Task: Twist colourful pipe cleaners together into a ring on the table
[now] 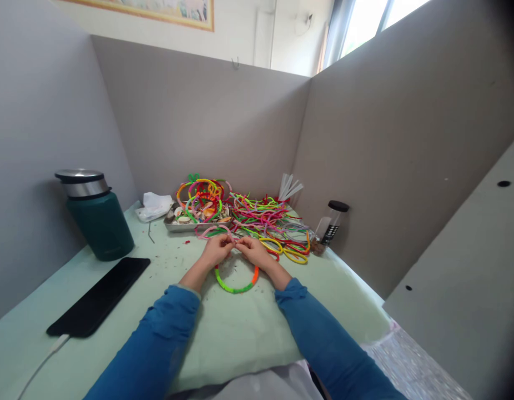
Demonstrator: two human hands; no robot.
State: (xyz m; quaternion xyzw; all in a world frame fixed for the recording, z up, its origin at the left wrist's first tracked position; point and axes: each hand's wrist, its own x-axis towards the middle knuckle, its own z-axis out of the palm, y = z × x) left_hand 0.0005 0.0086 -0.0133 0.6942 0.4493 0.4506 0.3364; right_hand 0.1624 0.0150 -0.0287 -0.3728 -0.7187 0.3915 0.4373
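Observation:
My left hand (217,250) and my right hand (253,251) meet above the table, fingertips nearly touching, both pinched closed at the far side of a pipe-cleaner ring (236,290). The ring hangs down toward me between my wrists; its near part is bright green and darker green, with orange on the right. What exactly lies between my fingertips is too small to make out. Just beyond my left hand is a pink pipe-cleaner loop (213,230). Yellow pipe-cleaner loops (296,255) lie to the right of my right hand.
Behind my hands are a metal tray (190,226) of shells and colourful rings, and a heap of pipe cleaners (265,214). A teal bottle (99,222) and a charging phone (101,300) stand and lie left; a black-capped jar (329,228) is right. Grey partitions (207,116) enclose the table.

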